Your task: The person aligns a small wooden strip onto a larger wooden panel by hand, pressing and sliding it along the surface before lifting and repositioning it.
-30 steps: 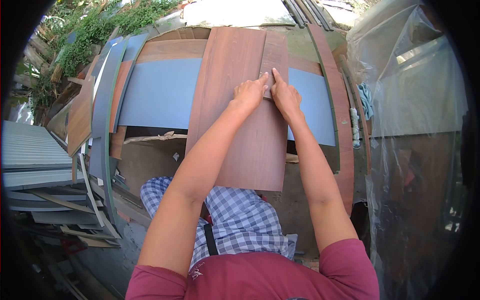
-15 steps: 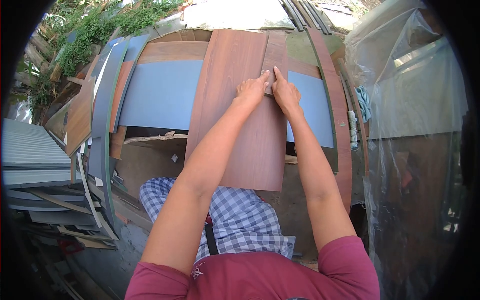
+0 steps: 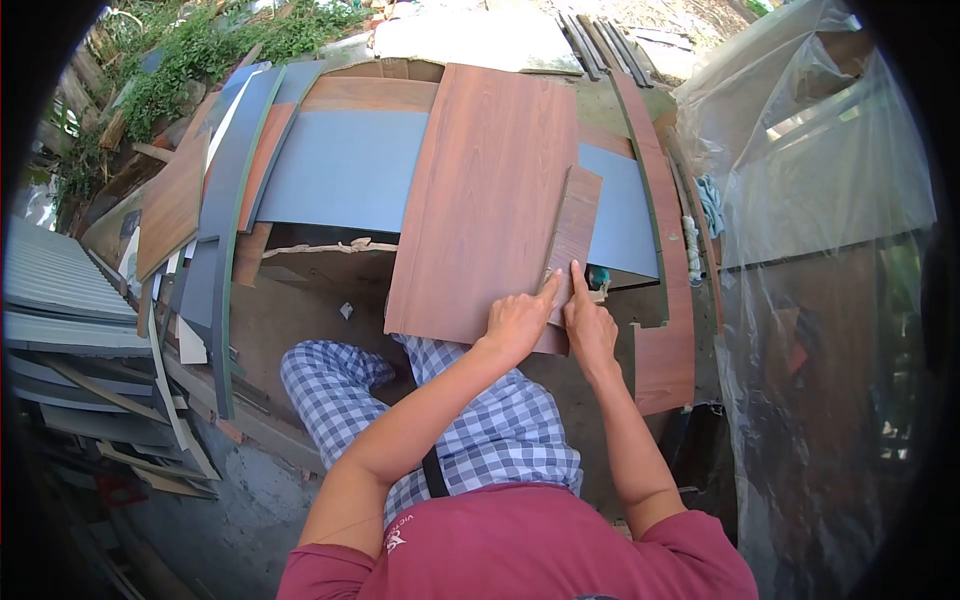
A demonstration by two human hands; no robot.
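A wide reddish-brown wood-grain board (image 3: 480, 200) lies lengthwise in front of me, its near end above my lap. A narrow brown wood strip (image 3: 577, 215) rests along the board's right edge, slightly slanted. At the strip's near end, my left hand (image 3: 517, 325) grips from the left, index finger stretched along it and the other fingers curled. From the right, my right hand (image 3: 592, 328) holds the same end, its index finger also laid on the strip. The two index fingertips are close together. The thumbs and the strip's underside are hidden.
Blue panels (image 3: 345, 165) lie under the board on both sides. Long curved strips (image 3: 240, 230) lean at the left, above stacked sheets (image 3: 75, 290). A long reddish strip (image 3: 660, 210) runs down the right, beside hanging clear plastic sheeting (image 3: 820, 250).
Both hands have drawn back toward my body, and the narrow strip has come with them from the board's far part to its near right edge. My elbows are more bent.
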